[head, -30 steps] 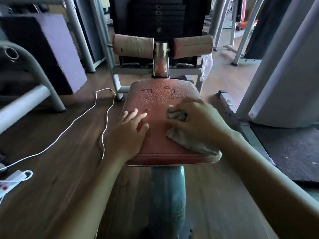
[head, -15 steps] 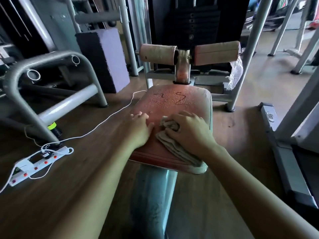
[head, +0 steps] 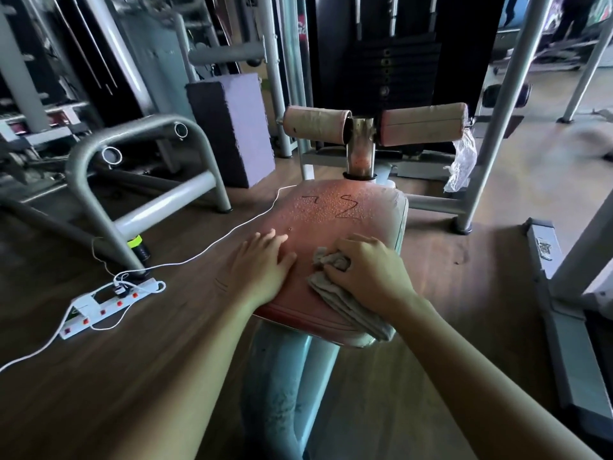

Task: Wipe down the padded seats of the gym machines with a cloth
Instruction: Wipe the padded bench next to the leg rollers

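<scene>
Head view: how far along is the seat (head: 335, 224)?

— Early, I'd judge: droplets cover its far half. Right hand (head: 368, 273) fingers curl round the cloth (head: 348, 307) at the near right; left hand (head: 262, 270) rests flat, fingers together.

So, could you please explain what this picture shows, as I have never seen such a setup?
No robot here: a person wears a camera on the head, so the view looks down at their own arms. Before them is a gym machine's red padded seat, beaded with what look like droplets at its far end. The left hand rests flat on it, fingers straight. The right hand grips a bunched cloth pressed on the seat. Two roller pads stand behind; a white power strip lies on the floor.
</scene>
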